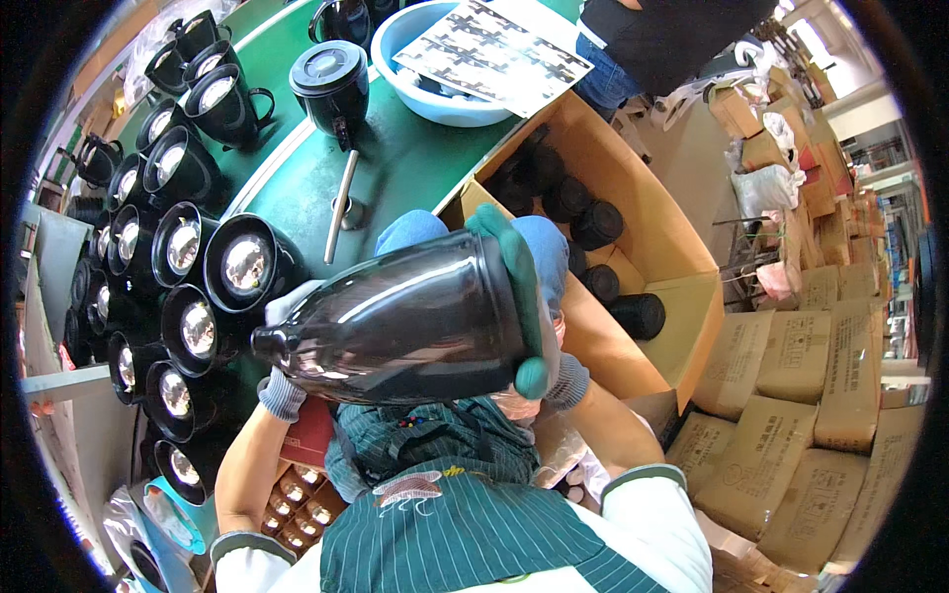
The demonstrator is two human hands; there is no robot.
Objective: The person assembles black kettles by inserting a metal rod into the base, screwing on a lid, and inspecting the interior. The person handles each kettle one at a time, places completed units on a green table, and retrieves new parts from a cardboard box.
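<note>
While it lies on its side above the person's lap, the glossy black jug body (395, 321) is clasped at both ends: the right hand (529, 296), in a green glove, wraps closed around its wide end, and the left hand (282, 381), in a grey glove, is mostly hidden under the narrow neck end, so whether its fingers close on the jug cannot be told. Below the jug a green striped apron (465, 524) covers the person's front. To the left of the jug, rows of open black jug shells (198, 287) with shiny silver insides stand packed together on a green table (405, 168). Beyond the jug on that table stands a lidded black jug (331, 84), with a metal rod (341, 203) lying just in front of it, and farther back a pale blue basin (435, 99) holding a printed sheet (494, 44). To the right of the jug an open cardboard box (633, 227) contains small black round parts (598, 227). Farther right of the jug, closed brown cartons (791, 395) are stacked on the floor, and another person in dark clothes (662, 40) stands beyond the box.
</note>
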